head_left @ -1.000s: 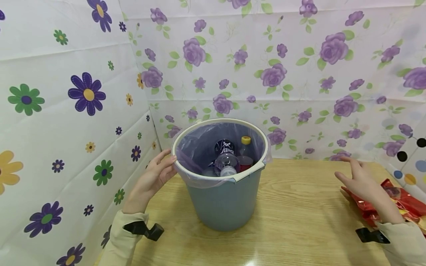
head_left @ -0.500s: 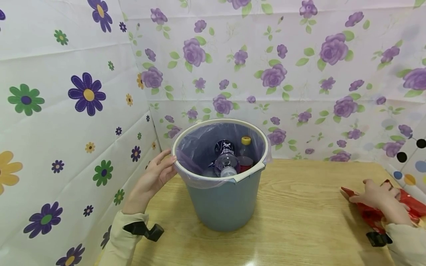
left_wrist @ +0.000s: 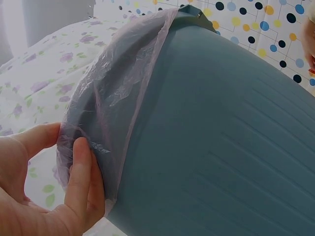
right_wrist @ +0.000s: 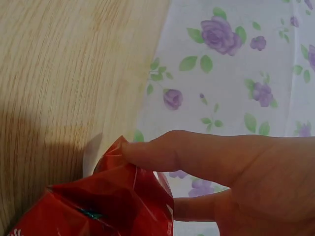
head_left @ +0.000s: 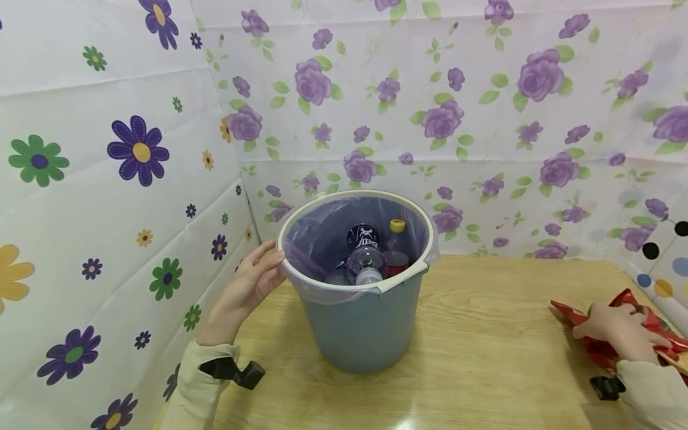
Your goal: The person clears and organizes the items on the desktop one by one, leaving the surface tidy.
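A blue-grey bucket [head_left: 357, 334] with a cream rim and a thin translucent liner bag [left_wrist: 108, 103] stands mid-table. My left hand [head_left: 249, 283] grips its left rim over the liner, thumb and fingers on either side in the left wrist view. Inside lie plastic bottles: one with a yellow cap [head_left: 397, 226] and red label, and a clear bottle [head_left: 367, 263]. At far right my right hand [head_left: 618, 328] grips a crumpled red wrapper bag [head_left: 596, 352]. The right wrist view shows the thumb on the red wrapper bag's top and a finger on its side.
The wooden table [head_left: 478, 358] carries the bucket and the red bag. Flower-printed sheets [head_left: 376, 89] hang behind and a flowered sheet [head_left: 107, 209] stands close on the left. A dotted sheet [head_left: 666, 263] borders the right edge.
My right hand has come down from above the red wrapper bag and now grips it. The left hand and the bucket have stayed in place.
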A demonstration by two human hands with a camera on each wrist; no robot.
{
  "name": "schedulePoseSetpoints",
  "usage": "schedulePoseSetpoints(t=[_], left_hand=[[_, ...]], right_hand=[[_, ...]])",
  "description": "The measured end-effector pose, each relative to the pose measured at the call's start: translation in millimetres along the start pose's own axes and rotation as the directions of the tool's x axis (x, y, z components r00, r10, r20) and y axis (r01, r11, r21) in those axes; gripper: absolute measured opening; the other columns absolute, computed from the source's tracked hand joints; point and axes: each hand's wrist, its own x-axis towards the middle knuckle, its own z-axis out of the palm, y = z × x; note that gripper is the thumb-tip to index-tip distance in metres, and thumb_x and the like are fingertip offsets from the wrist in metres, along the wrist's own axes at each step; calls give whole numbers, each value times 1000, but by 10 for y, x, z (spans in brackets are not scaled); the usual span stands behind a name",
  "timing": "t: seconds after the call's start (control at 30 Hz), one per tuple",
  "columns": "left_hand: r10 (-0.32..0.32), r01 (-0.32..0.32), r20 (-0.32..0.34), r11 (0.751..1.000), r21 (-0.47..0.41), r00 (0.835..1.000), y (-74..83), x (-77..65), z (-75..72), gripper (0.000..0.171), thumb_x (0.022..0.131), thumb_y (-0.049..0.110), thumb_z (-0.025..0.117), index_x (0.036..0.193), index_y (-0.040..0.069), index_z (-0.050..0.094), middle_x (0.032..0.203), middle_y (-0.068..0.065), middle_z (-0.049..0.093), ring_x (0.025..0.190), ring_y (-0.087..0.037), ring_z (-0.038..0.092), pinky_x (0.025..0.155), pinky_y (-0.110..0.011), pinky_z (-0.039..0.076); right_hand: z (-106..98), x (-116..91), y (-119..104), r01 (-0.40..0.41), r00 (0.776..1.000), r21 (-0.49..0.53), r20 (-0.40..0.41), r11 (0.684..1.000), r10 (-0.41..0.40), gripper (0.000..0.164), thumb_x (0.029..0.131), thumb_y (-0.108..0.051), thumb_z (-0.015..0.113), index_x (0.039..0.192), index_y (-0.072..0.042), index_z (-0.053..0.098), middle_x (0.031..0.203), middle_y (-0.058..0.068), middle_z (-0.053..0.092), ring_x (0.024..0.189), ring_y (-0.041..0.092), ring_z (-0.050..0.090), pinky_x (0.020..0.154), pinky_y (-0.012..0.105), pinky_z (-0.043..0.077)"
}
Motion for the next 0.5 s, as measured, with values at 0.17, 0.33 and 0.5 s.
schedulePoseSetpoints(t=[0.17, 0.33, 0.5], left_hand=[[13, -13, 12, 1000, 4, 1000, 9, -1, 5, 73, 97, 14, 53, 154, 5, 8, 107, 5, 63, 94, -3, 65, 84, -14, 55], [15, -15, 11, 1000, 9, 1000, 11, -5, 6, 73, 97, 14, 53, 154, 4, 9, 105, 5, 64, 92, -3, 66, 83, -14, 55], [8, -8, 7, 1000, 13, 1000, 9, -7, 5, 74, 97, 15, 53, 154, 5, 7, 105, 5, 64, 92, -3, 66, 83, -14, 55]], right_hand=[[8, -5, -51, -13, 997, -43, -82, 999, 9, 53, 82, -25, 69, 110, 13, 46, 112, 54, 25, 111, 74, 15, 92, 85, 25], [12, -33, -64, 28, 988, -61, -147, 998, -37, 52, 80, -29, 71, 107, 11, 50, 106, 50, 34, 105, 72, 23, 88, 83, 29], [4, -76, -87, 71, 979, -53, -189, 996, -80, 52, 80, -28, 72, 106, 12, 49, 104, 51, 33, 107, 75, 19, 85, 85, 28]])
